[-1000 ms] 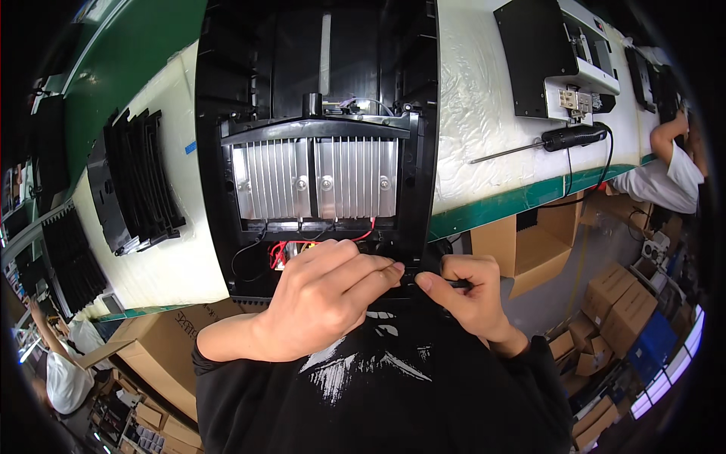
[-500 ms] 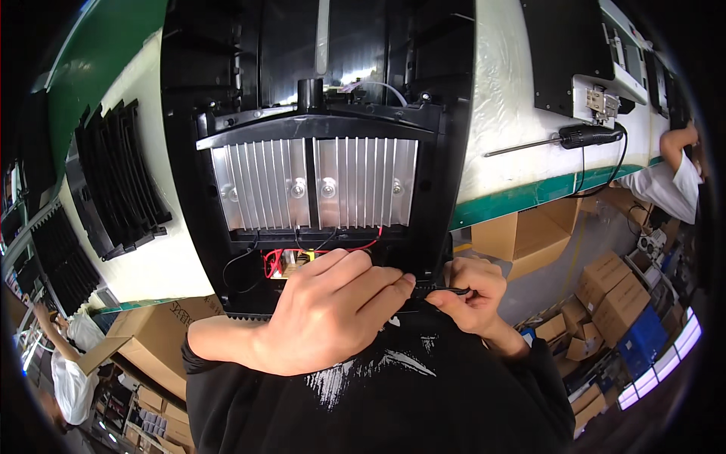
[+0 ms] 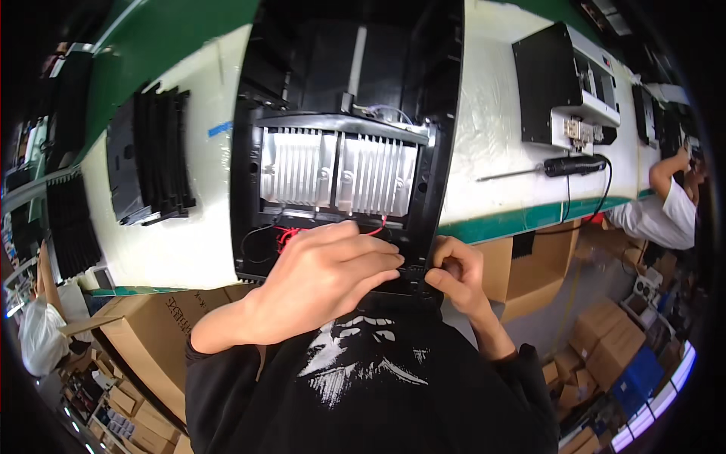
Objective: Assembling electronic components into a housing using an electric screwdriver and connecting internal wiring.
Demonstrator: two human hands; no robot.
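A black housing (image 3: 450, 147) lies in front of me, with two silver finned heat sinks (image 3: 370, 175) side by side in it. Red wires (image 3: 285, 236) and a thin black wire (image 3: 253, 240) run below the heat sinks. My left hand (image 3: 321, 268) reaches over the housing's near part, its fingers pressed together, tips at the near right corner. What lies under those fingertips is hidden. Right beside that corner, my right hand (image 3: 459, 272) is closed, thumb against curled fingers. Whatever it grips is dark and cannot be made out.
A corded screwdriver (image 3: 575, 166) lies on the table at right, near a black and white device (image 3: 548, 83). Stacked black panels (image 3: 162, 155) are on the left. Open cardboard boxes (image 3: 529, 261) stand below the table edge. Another person's arm (image 3: 665, 178) shows at far right.
The view has shifted, and the housing appears smaller. My right hand has moved up to the housing's corner. The black cable seen at its fingers no longer shows clearly.
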